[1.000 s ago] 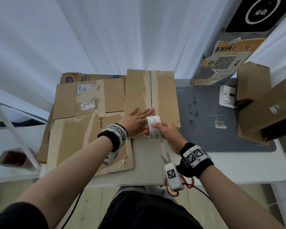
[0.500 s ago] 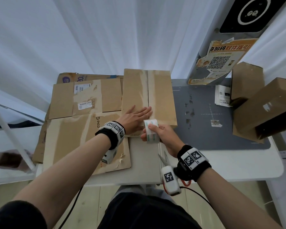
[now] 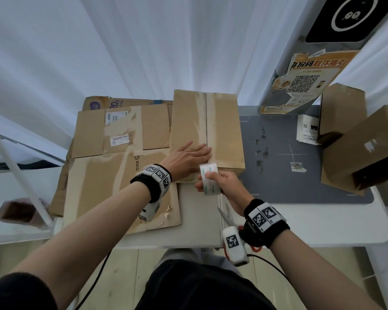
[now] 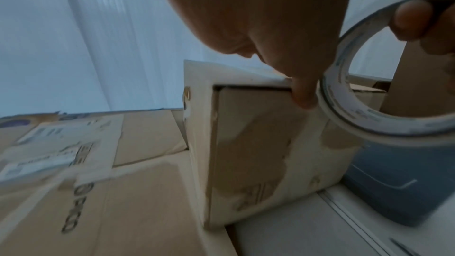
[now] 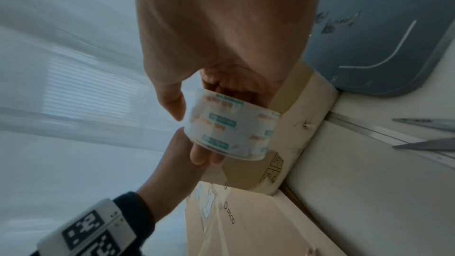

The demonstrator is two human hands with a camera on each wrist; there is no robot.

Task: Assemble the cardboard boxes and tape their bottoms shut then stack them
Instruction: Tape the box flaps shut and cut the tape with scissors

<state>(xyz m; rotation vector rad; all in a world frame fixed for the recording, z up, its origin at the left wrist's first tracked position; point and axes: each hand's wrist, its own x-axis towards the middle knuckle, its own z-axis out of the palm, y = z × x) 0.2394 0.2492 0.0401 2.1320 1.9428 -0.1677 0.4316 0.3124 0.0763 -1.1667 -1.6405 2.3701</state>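
An assembled brown cardboard box (image 3: 224, 130) stands on the table with its flap seam facing up and a strip of tape along the seam. My left hand (image 3: 188, 156) lies flat with straight fingers on the box's near left top, thumb over the near edge (image 4: 304, 96). My right hand (image 3: 220, 183) grips a roll of clear tape (image 3: 208, 179) with green and orange print at the box's near edge, fingers through its core (image 5: 231, 133). The roll (image 4: 384, 85) hangs just in front of the box's near face (image 4: 265, 155).
Flattened cardboard sheets (image 3: 112, 175) cover the table's left half. Two assembled boxes (image 3: 365, 148) lean at the right on a grey mat (image 3: 300, 175). Scissors (image 3: 231, 220) lie near the front edge under my right wrist. A grey post with a QR poster (image 3: 302, 83) stands behind.
My right hand has drawn the tape roll toward me, down off the box's top to its near edge. The left hand stays pressed on the box.
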